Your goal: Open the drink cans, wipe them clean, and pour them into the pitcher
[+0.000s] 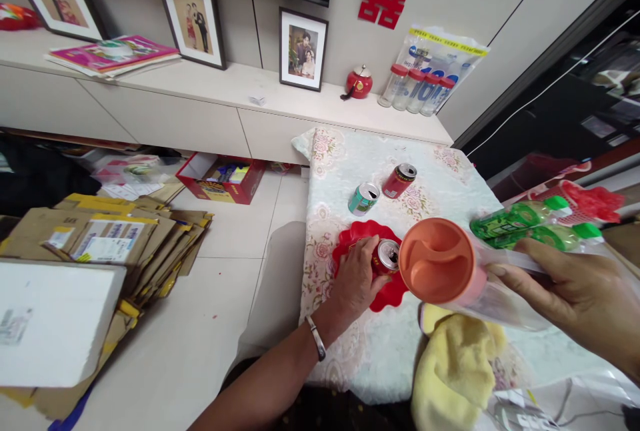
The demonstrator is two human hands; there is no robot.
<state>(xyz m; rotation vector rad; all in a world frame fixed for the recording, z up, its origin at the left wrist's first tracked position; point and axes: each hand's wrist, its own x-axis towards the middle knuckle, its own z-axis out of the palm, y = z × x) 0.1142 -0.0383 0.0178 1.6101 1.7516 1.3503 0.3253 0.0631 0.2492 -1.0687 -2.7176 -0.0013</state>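
My left hand [356, 275] is wrapped round a red can [388, 256] with an open top, over a scalloped red plate [390, 295]. In my right hand [565, 291] is the handle of a translucent pitcher [510, 294], tilted toward the can. Its orange lid [437, 260] faces me, close beside the can's top. Whether any liquid flows cannot be seen. Beyond the plate, a green can [364, 198] and another red can [399, 180] stand upright, both opened.
A yellow cloth [457, 367] lies near the table's front. Green bottles [520, 216] lie at the right. Flattened cardboard [165, 251] and a white box [60, 321] are stacked on the left. Picture frames and lidded jars [414, 91] stand on the cabinet [200, 97] behind.
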